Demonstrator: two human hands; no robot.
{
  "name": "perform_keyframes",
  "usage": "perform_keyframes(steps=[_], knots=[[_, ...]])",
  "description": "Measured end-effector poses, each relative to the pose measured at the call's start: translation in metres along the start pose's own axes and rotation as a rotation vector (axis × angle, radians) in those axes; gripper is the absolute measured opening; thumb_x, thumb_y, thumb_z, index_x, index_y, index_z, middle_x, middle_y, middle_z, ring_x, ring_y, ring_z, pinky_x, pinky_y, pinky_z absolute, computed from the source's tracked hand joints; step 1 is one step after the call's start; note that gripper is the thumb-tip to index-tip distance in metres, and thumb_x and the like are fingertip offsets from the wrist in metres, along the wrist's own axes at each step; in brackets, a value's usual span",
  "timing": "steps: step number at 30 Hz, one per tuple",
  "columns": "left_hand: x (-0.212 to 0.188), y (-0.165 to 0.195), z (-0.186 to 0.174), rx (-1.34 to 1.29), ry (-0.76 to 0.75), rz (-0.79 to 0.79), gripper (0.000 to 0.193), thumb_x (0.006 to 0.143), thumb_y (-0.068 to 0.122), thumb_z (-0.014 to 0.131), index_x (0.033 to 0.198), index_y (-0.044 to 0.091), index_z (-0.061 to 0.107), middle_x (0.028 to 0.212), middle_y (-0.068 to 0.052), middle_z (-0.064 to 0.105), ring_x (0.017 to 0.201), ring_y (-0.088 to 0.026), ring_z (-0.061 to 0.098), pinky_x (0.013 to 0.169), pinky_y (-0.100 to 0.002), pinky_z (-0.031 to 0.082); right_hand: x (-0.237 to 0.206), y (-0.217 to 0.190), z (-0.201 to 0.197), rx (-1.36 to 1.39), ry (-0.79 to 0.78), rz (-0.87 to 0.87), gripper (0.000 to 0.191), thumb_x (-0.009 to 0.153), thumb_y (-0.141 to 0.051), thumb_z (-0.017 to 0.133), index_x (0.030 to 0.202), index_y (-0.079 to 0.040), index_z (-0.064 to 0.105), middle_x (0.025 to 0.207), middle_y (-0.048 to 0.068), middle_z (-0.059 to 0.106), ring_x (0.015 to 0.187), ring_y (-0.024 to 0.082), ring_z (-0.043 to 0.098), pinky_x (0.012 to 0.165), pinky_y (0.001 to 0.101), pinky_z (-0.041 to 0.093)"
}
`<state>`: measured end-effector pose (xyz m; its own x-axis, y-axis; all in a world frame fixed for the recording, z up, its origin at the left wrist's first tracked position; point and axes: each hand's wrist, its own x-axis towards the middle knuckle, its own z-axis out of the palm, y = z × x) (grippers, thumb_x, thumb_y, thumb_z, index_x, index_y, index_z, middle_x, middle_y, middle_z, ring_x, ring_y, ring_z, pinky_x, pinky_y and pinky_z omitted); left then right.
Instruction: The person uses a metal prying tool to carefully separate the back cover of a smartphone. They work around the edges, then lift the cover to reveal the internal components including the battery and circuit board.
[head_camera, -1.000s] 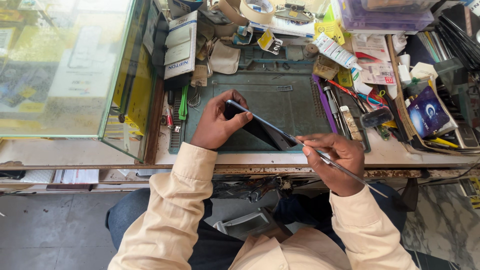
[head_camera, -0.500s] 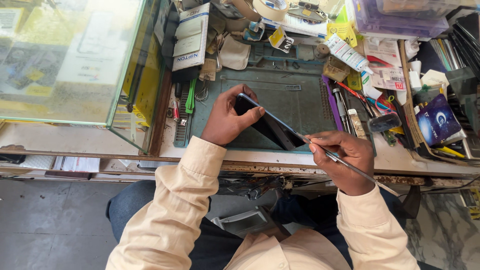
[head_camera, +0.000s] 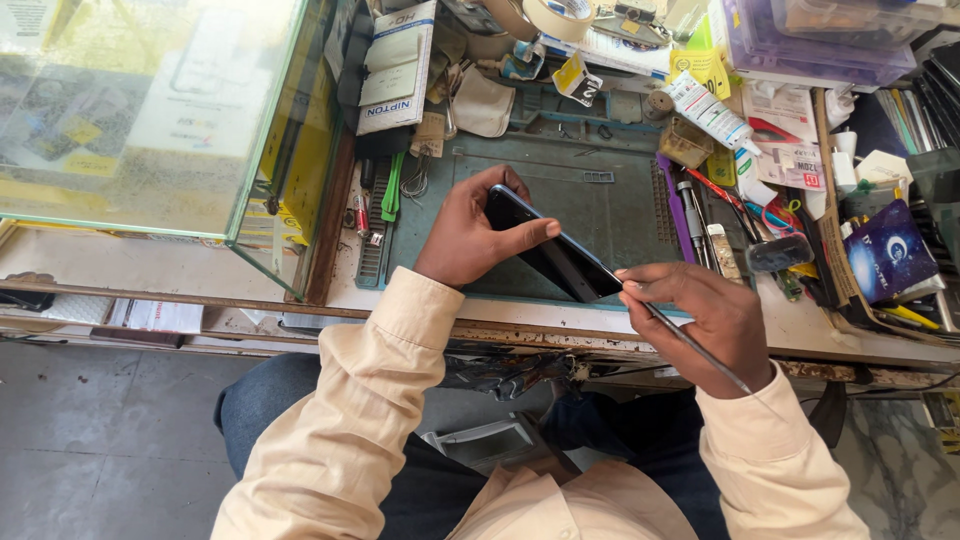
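Left hand (head_camera: 468, 232) fingers clamp the dark, glossy smartphone (head_camera: 553, 256) (tilted on edge); right hand (head_camera: 700, 312) pinches a thin metal tool (head_camera: 690, 345); a white tube (head_camera: 708, 110) and blue card (head_camera: 890, 250) lie beyond.

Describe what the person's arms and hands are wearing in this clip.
Both arms wear long, loose, pale cream shirt sleeves with plain buttoned cuffs ending at the wrists. The left hand and right hand are bare: no gloves, and no rings or watch that I can see. No markings show on the sleeves.
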<state>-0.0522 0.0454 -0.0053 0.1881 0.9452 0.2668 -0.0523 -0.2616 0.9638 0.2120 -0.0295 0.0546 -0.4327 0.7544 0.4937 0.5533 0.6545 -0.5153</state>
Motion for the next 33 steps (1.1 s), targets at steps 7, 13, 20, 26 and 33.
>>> perform_keyframes(steps=[7, 13, 20, 26, 33], knots=[[0.004, -0.004, -0.001, 0.021, -0.018, -0.015, 0.039, 0.078, 0.026, 0.094, 0.087, 0.006, 0.061, 0.073, 0.006, 0.061, 0.07, 0.0, 0.054, 0.058, -0.019, 0.044, -0.002, 0.008, 0.012, -0.124, 0.099, -0.268, 0.021, 0.085, 0.006, 0.081, 0.099, 0.0, 0.067, 0.109, 0.015, 0.074, 0.097, 0.027, 0.076, 0.083, 0.034, 0.063], [0.006, -0.007, -0.003, -0.074, -0.061, -0.009, 0.038, 0.078, 0.02, 0.093, 0.09, 0.007, 0.06, 0.078, 0.006, 0.064, 0.075, -0.001, 0.058, 0.063, -0.021, 0.048, 0.0, 0.019, 0.025, -0.171, 0.169, -0.408, 0.023, 0.085, 0.006, 0.083, 0.099, -0.001, 0.066, 0.111, 0.014, 0.073, 0.102, 0.03, 0.075, 0.087, 0.0369, 0.064], [0.006, -0.002, -0.005, 0.053, -0.07, -0.008, 0.044, 0.072, 0.021, 0.097, 0.09, 0.007, 0.059, 0.076, 0.006, 0.062, 0.073, -0.002, 0.056, 0.061, -0.022, 0.047, 0.014, 0.018, 0.03, -0.182, 0.13, -0.41, 0.022, 0.085, 0.004, 0.083, 0.099, -0.002, 0.067, 0.11, 0.013, 0.074, 0.102, 0.029, 0.075, 0.085, 0.0362, 0.063], [0.005, 0.0, -0.004, 0.05, -0.066, 0.04, 0.044, 0.072, 0.017, 0.097, 0.088, 0.006, 0.057, 0.077, 0.004, 0.065, 0.076, -0.002, 0.057, 0.063, -0.023, 0.049, 0.025, 0.011, 0.029, -0.178, 0.124, -0.443, 0.02, 0.086, 0.005, 0.083, 0.098, -0.001, 0.067, 0.109, 0.013, 0.073, 0.101, 0.029, 0.075, 0.085, 0.0356, 0.063], [0.005, -0.002, -0.003, -0.075, -0.118, 0.058, 0.041, 0.076, 0.012, 0.094, 0.086, 0.006, 0.055, 0.081, 0.002, 0.07, 0.082, -0.002, 0.063, 0.069, -0.024, 0.054, 0.04, 0.001, 0.034, -0.17, 0.097, -0.43, 0.022, 0.085, 0.004, 0.082, 0.102, 0.001, 0.068, 0.109, 0.014, 0.073, 0.101, 0.028, 0.075, 0.086, 0.0358, 0.063]])
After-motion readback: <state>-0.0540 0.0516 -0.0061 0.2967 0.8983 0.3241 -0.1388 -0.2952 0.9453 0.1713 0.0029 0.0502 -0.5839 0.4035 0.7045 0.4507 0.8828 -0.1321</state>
